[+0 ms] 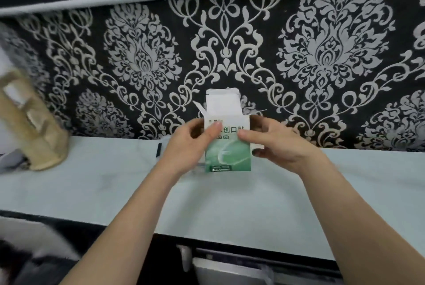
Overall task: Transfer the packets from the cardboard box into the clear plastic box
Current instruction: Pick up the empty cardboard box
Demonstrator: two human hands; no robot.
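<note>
A small white and green cardboard box (226,156) with dark printed characters is held upright above the pale counter (103,183), its white top flap standing open. My left hand (186,146) grips its left side, thumb on the front face. My right hand (273,142) grips its right side, thumb across the front. No packets show from this angle. Behind my left hand lies a clear plastic box (164,144) with a dark clip, mostly hidden.
A black wall with silver damask pattern (230,54) rises right behind the counter. A pale wooden stand (30,128) sits at the left end. Below the counter's front edge are a dark frame and a grey metal part (230,268).
</note>
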